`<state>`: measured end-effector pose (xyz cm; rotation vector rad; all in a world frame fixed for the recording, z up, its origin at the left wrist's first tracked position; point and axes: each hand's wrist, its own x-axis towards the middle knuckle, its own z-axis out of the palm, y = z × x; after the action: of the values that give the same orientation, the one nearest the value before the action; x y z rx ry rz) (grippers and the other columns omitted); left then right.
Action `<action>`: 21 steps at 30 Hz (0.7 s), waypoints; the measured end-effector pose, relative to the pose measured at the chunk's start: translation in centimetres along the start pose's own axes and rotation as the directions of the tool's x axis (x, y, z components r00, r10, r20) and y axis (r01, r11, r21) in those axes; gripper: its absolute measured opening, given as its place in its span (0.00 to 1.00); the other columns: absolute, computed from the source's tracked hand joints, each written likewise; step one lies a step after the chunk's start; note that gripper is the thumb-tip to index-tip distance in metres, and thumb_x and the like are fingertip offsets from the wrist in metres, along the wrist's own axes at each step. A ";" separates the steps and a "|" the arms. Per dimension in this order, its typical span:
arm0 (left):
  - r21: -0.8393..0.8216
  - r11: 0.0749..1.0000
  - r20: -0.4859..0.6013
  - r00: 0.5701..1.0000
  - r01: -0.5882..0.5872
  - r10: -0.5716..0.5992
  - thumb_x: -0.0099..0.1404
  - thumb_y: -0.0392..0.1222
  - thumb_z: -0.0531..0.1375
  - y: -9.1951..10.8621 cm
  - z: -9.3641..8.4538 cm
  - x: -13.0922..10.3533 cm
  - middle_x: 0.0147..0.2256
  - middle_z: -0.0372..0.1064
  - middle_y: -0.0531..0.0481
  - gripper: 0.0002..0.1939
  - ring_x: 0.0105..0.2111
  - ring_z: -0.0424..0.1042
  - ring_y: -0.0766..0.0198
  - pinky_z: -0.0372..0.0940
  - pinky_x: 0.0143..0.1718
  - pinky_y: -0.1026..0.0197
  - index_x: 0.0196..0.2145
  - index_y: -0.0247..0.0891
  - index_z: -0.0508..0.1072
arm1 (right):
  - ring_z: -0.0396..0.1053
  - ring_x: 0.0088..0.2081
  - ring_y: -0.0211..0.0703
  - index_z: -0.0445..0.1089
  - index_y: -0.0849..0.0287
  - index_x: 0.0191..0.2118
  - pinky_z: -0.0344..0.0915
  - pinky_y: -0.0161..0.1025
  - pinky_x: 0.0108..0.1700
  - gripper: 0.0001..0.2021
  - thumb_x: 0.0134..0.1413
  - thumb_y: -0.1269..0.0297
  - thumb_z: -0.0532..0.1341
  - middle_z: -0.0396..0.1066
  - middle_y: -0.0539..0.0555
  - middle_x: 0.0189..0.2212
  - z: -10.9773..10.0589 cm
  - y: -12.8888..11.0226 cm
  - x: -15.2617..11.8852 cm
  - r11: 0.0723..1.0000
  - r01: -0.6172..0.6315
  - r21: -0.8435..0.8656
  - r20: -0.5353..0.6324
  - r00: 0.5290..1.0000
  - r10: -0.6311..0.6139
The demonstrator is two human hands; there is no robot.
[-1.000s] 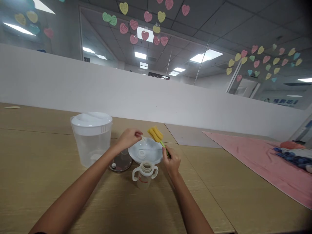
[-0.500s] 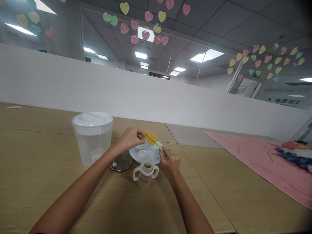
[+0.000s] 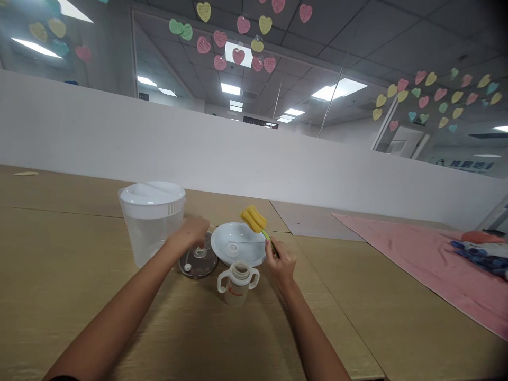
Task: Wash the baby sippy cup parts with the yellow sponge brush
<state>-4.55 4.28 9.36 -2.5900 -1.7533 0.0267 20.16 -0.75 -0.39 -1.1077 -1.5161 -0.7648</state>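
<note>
My right hand (image 3: 281, 262) grips the green handle of a bottle brush with a yellow sponge head (image 3: 253, 218), held up over the right rim of a white bowl (image 3: 218, 248). A small white ring-shaped part (image 3: 232, 248) lies in the bowl. My left hand (image 3: 196, 232) reaches down over a dark round tray (image 3: 206, 271), its fingers curled and mostly hidden; a clear round part (image 3: 199, 252) is just below them. A white straw piece (image 3: 188, 267) also lies on the tray. In front of the bowl, an uncapped baby bottle (image 3: 237, 288) with two white handles stands upright.
Left of the tray stands a clear plastic bucket (image 3: 153, 222) with a white lid. A pink cloth (image 3: 416, 259) covers the table's right side, with blue and red items (image 3: 480, 251) on it. A low white partition (image 3: 238, 159) runs behind the table.
My left hand has moved left and down, from beside the sponge to over the dark tray. The brush has risen slightly and shifted right in my right hand.
</note>
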 end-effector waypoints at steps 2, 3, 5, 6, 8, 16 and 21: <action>0.000 1.000 0.018 1.000 -0.001 0.001 0.41 0.36 0.65 0.2 0.9 0.5 0.29 0.74 0.37 0.08 0.33 0.73 0.50 0.66 0.32 0.58 0.24 0.34 0.76 | 0.60 0.19 0.32 0.72 0.65 0.34 0.55 0.30 0.25 0.11 0.57 0.67 0.55 0.66 0.51 0.17 0.1 0.0 -0.1 1.000 0.015 -0.003 0.008 1.000 -0.015; -0.003 1.000 0.026 1.000 -0.004 0.004 0.42 0.36 0.65 0.3 1.3 0.8 0.29 0.75 0.36 0.08 0.32 0.73 0.50 0.66 0.32 0.58 0.25 0.34 0.77 | 0.60 0.19 0.32 0.72 0.66 0.33 0.55 0.30 0.25 0.10 0.57 0.67 0.55 0.66 0.51 0.17 0.1 0.0 -0.1 1.000 0.022 -0.004 0.008 1.000 -0.022; -0.013 1.000 0.038 0.999 -0.016 0.017 0.43 0.37 0.65 0.6 2.0 1.0 0.30 0.75 0.37 0.08 0.32 0.74 0.50 0.66 0.32 0.57 0.26 0.34 0.77 | 0.60 0.19 0.32 0.73 0.66 0.34 0.55 0.30 0.25 0.10 0.57 0.67 0.55 0.66 0.51 0.17 0.2 0.0 -0.2 1.000 0.030 -0.007 0.009 1.000 -0.030; -0.018 1.000 0.042 0.999 -0.023 0.024 0.43 0.37 0.65 0.8 2.2 1.1 0.31 0.75 0.37 0.09 0.32 0.74 0.51 0.66 0.33 0.57 0.27 0.35 0.77 | 0.60 0.19 0.32 0.73 0.66 0.34 0.55 0.30 0.25 0.10 0.57 0.67 0.55 0.66 0.51 0.17 0.2 0.0 -0.2 1.000 0.029 -0.010 0.008 1.000 -0.029; -0.028 0.999 0.049 0.998 -0.031 0.033 0.43 0.38 0.65 1.0 2.5 1.1 0.30 0.75 0.39 0.09 0.32 0.74 0.52 0.67 0.33 0.58 0.27 0.37 0.77 | 0.60 0.19 0.32 0.73 0.65 0.33 0.55 0.30 0.25 0.11 0.58 0.66 0.54 0.66 0.51 0.17 0.2 -0.1 -0.2 1.000 0.021 -0.019 0.012 1.000 -0.020; -0.023 0.998 -0.096 0.994 -0.050 0.048 0.52 0.35 0.61 2.1 0.7 -0.3 0.33 0.74 0.31 0.07 0.37 0.73 0.45 0.66 0.36 0.52 0.30 0.32 0.77 | 0.61 0.19 0.32 0.73 0.65 0.33 0.55 0.31 0.24 0.12 0.58 0.66 0.54 0.66 0.51 0.17 0.1 -0.1 -0.1 1.000 0.014 -0.028 0.014 1.000 -0.014; -0.081 0.976 -0.198 0.963 -0.201 0.182 0.61 0.42 0.54 4.4 1.8 1.2 0.36 0.73 0.38 0.13 0.39 0.72 0.54 0.63 0.41 0.57 0.35 0.37 0.77 | 0.61 0.19 0.32 0.73 0.63 0.33 0.56 0.30 0.25 0.12 0.58 0.65 0.53 0.67 0.51 0.17 0.1 0.0 -0.1 1.000 0.000 -0.013 0.039 0.999 0.000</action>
<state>-0.08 3.77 7.41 -2.7174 -1.4737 -0.3035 20.11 -0.69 -0.54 -1.1381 -1.5455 -0.7580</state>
